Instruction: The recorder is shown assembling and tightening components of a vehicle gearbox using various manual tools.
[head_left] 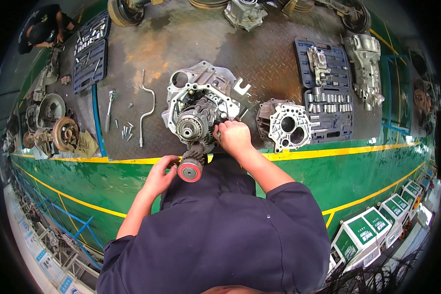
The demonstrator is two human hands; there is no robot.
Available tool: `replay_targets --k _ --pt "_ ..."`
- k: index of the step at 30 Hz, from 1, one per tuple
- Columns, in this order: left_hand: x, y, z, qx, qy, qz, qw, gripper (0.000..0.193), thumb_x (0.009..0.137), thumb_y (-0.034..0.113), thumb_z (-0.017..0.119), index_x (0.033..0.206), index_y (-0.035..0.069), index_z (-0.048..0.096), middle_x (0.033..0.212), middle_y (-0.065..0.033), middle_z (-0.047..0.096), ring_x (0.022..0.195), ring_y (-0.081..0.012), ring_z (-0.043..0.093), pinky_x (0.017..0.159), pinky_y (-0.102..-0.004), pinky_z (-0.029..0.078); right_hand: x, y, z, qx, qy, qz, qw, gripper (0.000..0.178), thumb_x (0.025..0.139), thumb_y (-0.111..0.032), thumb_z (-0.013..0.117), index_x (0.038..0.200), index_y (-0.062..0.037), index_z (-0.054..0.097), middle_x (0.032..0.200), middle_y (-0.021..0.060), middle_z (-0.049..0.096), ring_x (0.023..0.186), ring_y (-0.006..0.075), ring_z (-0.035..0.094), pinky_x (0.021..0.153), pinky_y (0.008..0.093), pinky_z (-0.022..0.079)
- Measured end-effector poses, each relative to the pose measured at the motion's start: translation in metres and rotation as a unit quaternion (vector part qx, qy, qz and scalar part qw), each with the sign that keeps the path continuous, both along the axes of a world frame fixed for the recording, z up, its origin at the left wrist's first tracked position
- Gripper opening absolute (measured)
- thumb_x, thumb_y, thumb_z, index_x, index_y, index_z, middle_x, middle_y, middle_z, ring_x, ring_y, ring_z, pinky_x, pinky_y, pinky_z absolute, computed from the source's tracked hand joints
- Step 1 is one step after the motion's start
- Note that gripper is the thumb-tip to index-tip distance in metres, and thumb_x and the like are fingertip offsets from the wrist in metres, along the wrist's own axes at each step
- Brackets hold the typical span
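An opened gearbox housing [208, 73] stands on the metal bench, its shafts and gears exposed. In its opening a bearing [188, 128] faces up. Below that, a gear shaft with a red-ringed end [189, 171] juts past the bench's near edge. My left hand [158, 177] grips this shaft's left side, thumb and fingers curled against the gear; some fingertips are hidden. At the housing's lower right, my right hand [232, 138] is closed in a pinch beside the gears. What it pinches is hidden by the fingers.
Left of the housing lie a ratchet [110, 110], a bent speed brace [147, 108] and several bolts [127, 130]. A cast cover [289, 125] and socket cases [328, 110] sit right. Another gearbox casing [365, 68] stands beyond. A person [44, 27] works at far left.
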State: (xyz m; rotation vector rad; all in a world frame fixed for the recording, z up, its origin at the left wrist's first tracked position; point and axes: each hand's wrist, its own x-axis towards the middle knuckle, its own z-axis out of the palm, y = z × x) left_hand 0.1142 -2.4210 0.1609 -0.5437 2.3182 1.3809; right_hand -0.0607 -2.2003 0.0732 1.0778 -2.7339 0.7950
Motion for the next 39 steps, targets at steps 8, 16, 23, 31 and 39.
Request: replay_targets --k 8,16,23,31,39 --pt "-0.028 -0.043 0.019 -0.058 0.043 0.008 0.997 0.024 0.089 -0.002 0.058 0.113 0.000 0.060 0.106 -0.0130 0.065 0.099 -0.0242 0.066 0.088 -0.0332 0.052 -0.003 0.010 0.024 0.030 -0.134 0.009 0.990 0.025 0.082 -0.024 0.069 0.067 -0.0071 0.057 0.066 0.0095 0.058 0.062 0.0289 0.062 0.058 0.0394 0.050" --pt "-0.112 0.001 0.008 0.092 0.293 0.032 0.951 0.061 0.086 0.024 0.066 0.133 0.000 0.037 0.128 -0.0182 0.040 0.120 -0.0296 0.046 0.106 -0.0427 0.037 -0.061 -0.022 0.068 -0.384 -0.299 0.126 0.864 0.079 0.088 -0.066 0.053 0.131 0.0002 0.052 0.128 0.0190 0.055 0.119 0.0352 0.054 0.101 0.0427 0.042" --pt "-0.126 0.018 -0.012 -0.015 0.319 0.011 0.948 0.047 0.072 0.018 0.074 0.106 0.004 0.045 0.102 -0.0169 0.043 0.097 -0.0323 0.044 0.089 -0.0443 0.039 -0.082 -0.053 0.063 -0.304 -0.074 0.237 0.920 0.053 0.085 -0.054 0.061 0.088 -0.0010 0.065 0.087 0.0130 0.065 0.079 0.0334 0.065 0.073 0.0441 0.054" --pt "-0.133 0.015 -0.005 -0.051 0.300 0.015 0.952 0.045 0.067 0.022 0.074 0.104 0.011 0.050 0.101 -0.0132 0.044 0.093 -0.0312 0.044 0.085 -0.0444 0.033 -0.092 -0.063 0.062 -0.293 -0.072 0.278 0.912 0.031 0.084 -0.031 0.054 0.081 -0.0012 0.064 0.083 0.0121 0.065 0.073 0.0302 0.064 0.067 0.0422 0.054" --pt "-0.124 0.015 -0.011 -0.031 0.314 0.037 0.948 0.044 0.070 0.023 0.071 0.107 0.011 0.051 0.105 -0.0124 0.046 0.097 -0.0302 0.044 0.088 -0.0447 0.033 -0.083 -0.057 0.069 -0.234 -0.099 0.254 0.933 0.036 0.090 -0.035 0.050 0.085 -0.0039 0.066 0.093 0.0122 0.066 0.080 0.0294 0.063 0.078 0.0462 0.049"
